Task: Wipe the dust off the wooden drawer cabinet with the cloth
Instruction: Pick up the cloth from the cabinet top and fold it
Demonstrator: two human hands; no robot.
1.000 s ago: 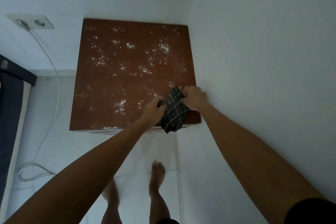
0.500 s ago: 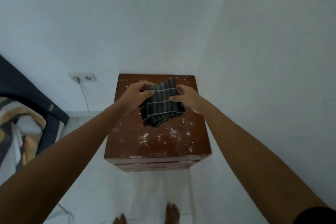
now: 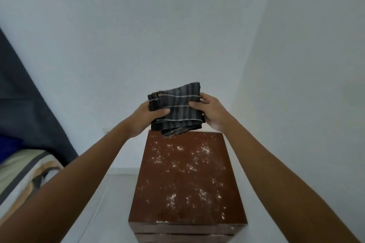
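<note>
Both hands grip a folded dark grey cloth with pale stripes (image 3: 175, 108), the left hand (image 3: 145, 117) and right hand (image 3: 210, 112) curled round its ends, above the far edge of the reddish-brown wooden drawer cabinet (image 3: 187, 179). White dust specks (image 3: 173, 196) dot its top. The drawer fronts are cut off below.

Both bare arms reach forward from the bottom corners, converging toward centre. Left hand (image 3: 145, 117) grips the left edge of the folded dark grey striped cloth (image 3: 176, 107), thumb lying across its front face, fingers hidden behind. Right hand (image 3: 212, 113) grips the right edge, thumb on the front, fingers curled round the back. Both wrists roughly straight, palms facing each other. Hands are raised in the air, level with each other, apart by the cloth's width.
</note>
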